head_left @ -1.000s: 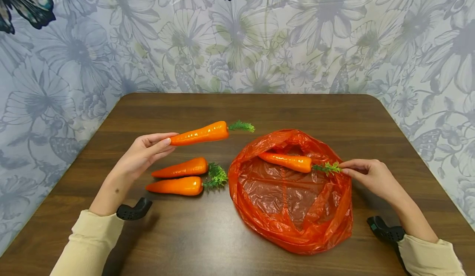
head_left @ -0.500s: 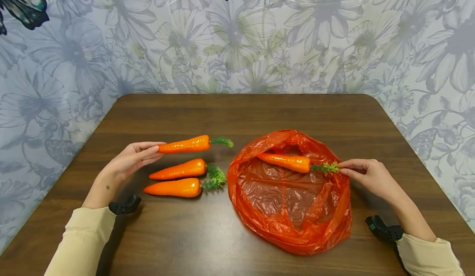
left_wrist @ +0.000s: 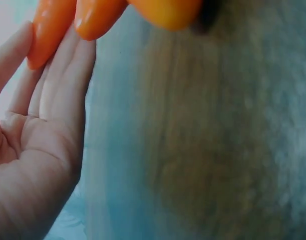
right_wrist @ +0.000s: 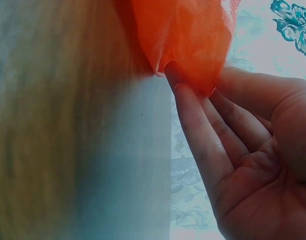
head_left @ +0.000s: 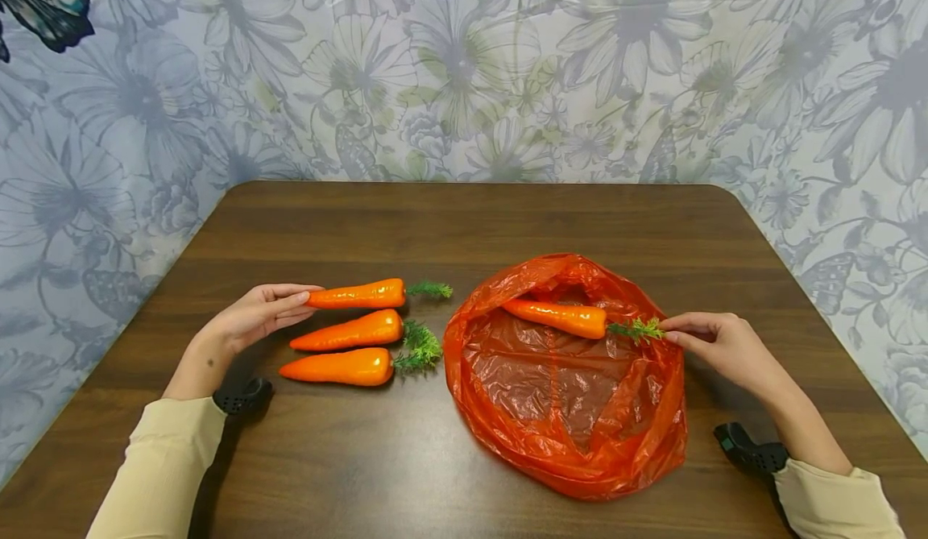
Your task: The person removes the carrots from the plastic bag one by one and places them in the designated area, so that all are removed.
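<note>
Between thumb and fingers, my left hand (head_left: 250, 313) pinches the pointed end of a glossy carrot (head_left: 358, 294) with a green top. Two more carrots lie just in front of it, an upper carrot (head_left: 351, 329) and a lower carrot (head_left: 341, 367), tops to the right. The left wrist view shows the held carrot's tip (left_wrist: 47, 35) against the fingers. On the right, my right hand (head_left: 725, 350) pinches the rim of a red plastic bag (head_left: 565, 474), its mouth spread wide. Another carrot (head_left: 561, 317) lies across the bag's opening, leafy top by the right fingertips. The right wrist view shows bag plastic (right_wrist: 188, 45) between thumb and fingers.
Everything rests on a dark brown wooden table (head_left: 464, 217) with rounded far corners. Behind it hangs a floral backdrop (head_left: 464, 88) with butterflies. Black wrist devices (head_left: 242, 396) sit on both forearms.
My left hand has brought its carrot left and down, from raised above the others to right alongside them. The right hand, bag and the carrot in it have stayed put.
</note>
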Demonstrator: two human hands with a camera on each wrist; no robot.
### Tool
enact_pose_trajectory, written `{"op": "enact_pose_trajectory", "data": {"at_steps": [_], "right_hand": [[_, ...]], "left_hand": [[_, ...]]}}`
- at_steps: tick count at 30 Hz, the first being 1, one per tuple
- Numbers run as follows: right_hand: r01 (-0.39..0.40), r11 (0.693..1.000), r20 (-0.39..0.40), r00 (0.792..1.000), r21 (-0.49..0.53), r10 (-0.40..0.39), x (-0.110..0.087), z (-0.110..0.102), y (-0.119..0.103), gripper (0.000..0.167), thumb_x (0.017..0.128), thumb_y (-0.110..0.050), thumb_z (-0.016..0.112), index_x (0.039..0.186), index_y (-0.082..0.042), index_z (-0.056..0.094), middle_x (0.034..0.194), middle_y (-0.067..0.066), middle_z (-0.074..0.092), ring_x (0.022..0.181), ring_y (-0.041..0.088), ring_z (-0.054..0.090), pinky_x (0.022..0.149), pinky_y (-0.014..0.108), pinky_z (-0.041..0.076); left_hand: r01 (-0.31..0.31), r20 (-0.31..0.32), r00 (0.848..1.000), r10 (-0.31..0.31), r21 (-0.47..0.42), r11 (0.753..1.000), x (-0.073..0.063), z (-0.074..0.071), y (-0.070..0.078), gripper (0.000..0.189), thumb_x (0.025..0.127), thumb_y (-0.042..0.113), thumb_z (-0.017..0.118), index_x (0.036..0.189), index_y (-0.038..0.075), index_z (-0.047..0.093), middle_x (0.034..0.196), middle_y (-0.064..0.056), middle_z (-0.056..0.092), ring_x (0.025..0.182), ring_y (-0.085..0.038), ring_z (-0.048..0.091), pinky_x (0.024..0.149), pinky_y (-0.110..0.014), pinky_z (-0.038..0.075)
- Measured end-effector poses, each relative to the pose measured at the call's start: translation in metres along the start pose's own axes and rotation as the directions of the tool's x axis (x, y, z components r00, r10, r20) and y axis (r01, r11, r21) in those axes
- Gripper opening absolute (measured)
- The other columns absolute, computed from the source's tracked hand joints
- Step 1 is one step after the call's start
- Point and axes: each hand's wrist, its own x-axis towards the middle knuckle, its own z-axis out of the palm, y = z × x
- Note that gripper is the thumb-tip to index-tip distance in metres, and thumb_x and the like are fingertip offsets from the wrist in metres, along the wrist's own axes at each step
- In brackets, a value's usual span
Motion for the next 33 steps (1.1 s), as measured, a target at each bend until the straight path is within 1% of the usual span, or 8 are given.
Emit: {"op": "enact_pose_trajectory", "data": {"at_steps": [4, 8, 17, 23, 27, 29, 30, 33], "right_hand": [[-0.003, 1.0, 0.005, 1.0, 0.006, 0.003, 0.0, 0.0, 0.0, 0.016, 0.085, -0.004, 0.068, 0.1, -0.001, 0.071, 0.091, 0.01, 0.069, 0.071, 0.009, 0.062, 0.061, 0.018, 0.051], [-0.002, 1.0, 0.012, 1.0, 0.009, 0.002, -0.001, 0.0, 0.0, 0.016, 0.085, -0.004, 0.068, 0.101, -0.001, 0.071, 0.091, 0.009, 0.069, 0.072, 0.009, 0.062, 0.062, 0.019, 0.051], [0.012, 1.0, 0.018, 1.0, 0.003, -0.012, 0.0, 0.001, 0.001, 0.016, 0.085, -0.004, 0.068, 0.101, -0.002, 0.071, 0.091, 0.009, 0.069, 0.071, 0.009, 0.062, 0.062, 0.019, 0.051], [0.026, 1.0, 0.018, 1.0, 0.005, -0.026, 0.001, 0.001, 0.001, 0.016, 0.085, -0.004, 0.069, 0.101, -0.001, 0.071, 0.091, 0.009, 0.069, 0.073, 0.008, 0.063, 0.062, 0.018, 0.051], [0.026, 1.0, 0.02, 0.999, -0.001, -0.026, 0.001, 0.001, 0.002, 0.017, 0.085, -0.004, 0.069, 0.101, -0.001, 0.07, 0.092, 0.01, 0.069, 0.074, 0.007, 0.063, 0.063, 0.018, 0.051], [0.027, 1.0, 0.022, 0.999, -0.003, -0.027, 0.0, 0.001, 0.002, 0.018, 0.085, -0.004, 0.069, 0.102, -0.001, 0.07, 0.092, 0.011, 0.068, 0.074, 0.007, 0.063, 0.063, 0.018, 0.051], [0.026, 1.0, 0.023, 0.999, -0.002, -0.026, 0.0, 0.001, 0.002, 0.018, 0.085, -0.004, 0.069, 0.102, 0.0, 0.07, 0.092, 0.011, 0.068, 0.075, 0.007, 0.063, 0.063, 0.018, 0.051], [0.023, 1.0, 0.025, 0.999, 0.0, -0.023, 0.0, 0.001, 0.002, 0.018, 0.085, -0.005, 0.069, 0.102, 0.0, 0.07, 0.093, 0.011, 0.068, 0.075, 0.006, 0.063, 0.063, 0.018, 0.051]], "left_hand": [[0.019, -0.016, 1.0, -0.019, 0.003, 1.0, -0.001, -0.002, -0.002, 0.037, 0.099, -0.004, 0.039, 0.112, 0.013, 0.07, 0.114, -0.002, 0.063, 0.105, -0.015, 0.06, 0.091, -0.032, 0.043], [0.03, -0.027, 0.999, -0.029, 0.018, 0.999, -0.002, -0.003, -0.004, 0.036, 0.098, -0.005, 0.04, 0.114, 0.011, 0.069, 0.116, 0.0, 0.063, 0.106, -0.014, 0.059, 0.091, -0.031, 0.043], [0.046, -0.044, 0.998, -0.041, 0.132, 0.99, -0.003, -0.006, -0.007, 0.033, 0.097, -0.004, 0.044, 0.127, 0.001, 0.058, 0.123, -0.002, 0.059, 0.112, -0.012, 0.055, 0.092, -0.027, 0.043], [0.065, -0.052, 0.997, -0.059, 0.129, 0.99, -0.002, -0.006, -0.005, 0.033, 0.097, -0.004, 0.044, 0.127, 0.001, 0.058, 0.123, -0.005, 0.059, 0.112, -0.013, 0.055, 0.092, -0.028, 0.043], [0.053, -0.052, 0.998, -0.046, 0.136, 0.989, -0.002, -0.004, -0.001, 0.034, 0.097, -0.004, 0.044, 0.129, -0.003, 0.054, 0.126, -0.009, 0.057, 0.114, -0.015, 0.054, 0.092, -0.028, 0.042], [0.037, -0.052, 0.998, -0.029, 0.168, 0.985, -0.003, -0.002, 0.002, 0.034, 0.098, -0.003, 0.045, 0.131, -0.004, 0.052, 0.127, -0.01, 0.056, 0.115, -0.015, 0.053, 0.093, -0.027, 0.041], [0.027, -0.053, 0.998, -0.017, 0.187, 0.982, -0.004, -0.001, 0.005, 0.034, 0.098, -0.002, 0.045, 0.131, -0.005, 0.051, 0.128, -0.01, 0.056, 0.115, -0.015, 0.053, 0.093, -0.027, 0.041], [-0.018, -0.037, 0.999, 0.025, 0.183, 0.983, -0.005, 0.002, 0.013, 0.034, 0.098, -0.003, 0.044, 0.131, -0.005, 0.051, 0.129, -0.011, 0.055, 0.116, -0.017, 0.052, 0.095, -0.028, 0.04]]}}
